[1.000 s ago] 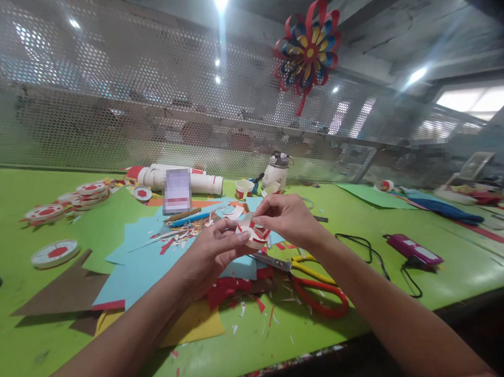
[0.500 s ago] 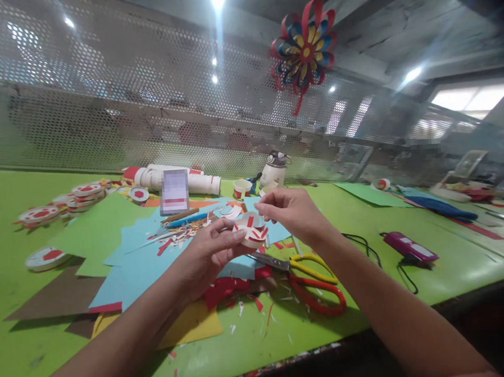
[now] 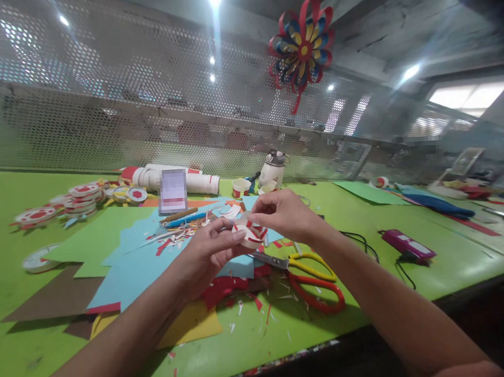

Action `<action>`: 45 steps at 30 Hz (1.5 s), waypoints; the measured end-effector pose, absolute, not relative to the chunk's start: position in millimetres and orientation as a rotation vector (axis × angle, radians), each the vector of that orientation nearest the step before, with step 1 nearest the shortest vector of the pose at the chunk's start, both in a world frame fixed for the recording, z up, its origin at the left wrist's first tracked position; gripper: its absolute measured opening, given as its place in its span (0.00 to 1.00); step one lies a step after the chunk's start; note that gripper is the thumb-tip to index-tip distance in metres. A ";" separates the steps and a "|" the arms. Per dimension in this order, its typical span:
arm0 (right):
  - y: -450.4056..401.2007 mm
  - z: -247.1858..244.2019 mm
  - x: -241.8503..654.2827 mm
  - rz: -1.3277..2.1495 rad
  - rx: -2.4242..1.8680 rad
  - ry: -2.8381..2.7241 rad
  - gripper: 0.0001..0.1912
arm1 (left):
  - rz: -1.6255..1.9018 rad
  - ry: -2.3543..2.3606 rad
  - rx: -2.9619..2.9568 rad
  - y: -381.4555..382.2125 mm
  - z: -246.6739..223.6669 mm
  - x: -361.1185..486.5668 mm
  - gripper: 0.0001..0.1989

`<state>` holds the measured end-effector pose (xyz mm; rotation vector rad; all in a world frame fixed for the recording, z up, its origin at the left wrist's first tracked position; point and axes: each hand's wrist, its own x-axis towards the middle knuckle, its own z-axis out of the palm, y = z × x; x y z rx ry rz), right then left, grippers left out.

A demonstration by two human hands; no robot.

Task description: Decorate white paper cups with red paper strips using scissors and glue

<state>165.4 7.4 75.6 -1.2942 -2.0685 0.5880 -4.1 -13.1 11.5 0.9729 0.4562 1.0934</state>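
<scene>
My left hand [image 3: 208, 245] is closed on a small cut-down paper cup [image 3: 251, 237], white with red strips on it. The thumb presses on its near side and the fingers support it from behind. Fingertips of my right hand [image 3: 281, 212] are pinched at the cup's upper edge, partly covering it. Just below the cup lie scissors [image 3: 313, 287] with one yellow and one red handle, their blades pointing left. Light blue paper sheets [image 3: 142, 275], a blue pen [image 3: 189, 219] and red and white paper scraps [image 3: 180, 236] spread beneath and left of my hands.
White-and-red paper discs [image 3: 84, 201] are stacked at left. Behind stand a phone-like screen [image 3: 172, 190], white rolls [image 3: 203, 183], a paper cup [image 3: 240, 187] and a bottle [image 3: 273, 169]. A purple device [image 3: 409, 244] with a black cord lies at right. A paper flower [image 3: 303, 49] hangs above.
My right hand has moved left and slightly down, its fingertips now on the cup's upper edge. My left hand keeps its hold. The view has shifted slightly.
</scene>
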 end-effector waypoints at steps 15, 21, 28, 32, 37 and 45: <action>4.6 64.7 162.3 0.424 -1.258 -2.021 0.07 | 1.102 0.459 0.952 -14.9 13.1 -3.5 0.14; 4.5 63.3 162.9 0.334 -1.211 -2.072 0.07 | 1.112 0.463 0.949 -14.6 10.8 -3.8 0.14; 4.3 63.5 163.8 0.374 -1.234 -2.060 0.07 | 1.099 0.462 0.977 -15.1 11.1 -3.6 0.13; 4.9 63.7 165.3 0.399 -1.232 -2.059 0.07 | 1.099 0.458 0.983 -15.1 11.7 -3.5 0.13; 4.5 64.9 165.1 0.436 -1.253 -2.048 0.05 | 1.101 0.459 0.971 -15.1 12.5 -4.0 0.13; 2.6 70.6 166.3 0.497 -1.257 -2.015 0.03 | 1.095 0.437 0.972 -13.8 11.1 -5.0 0.14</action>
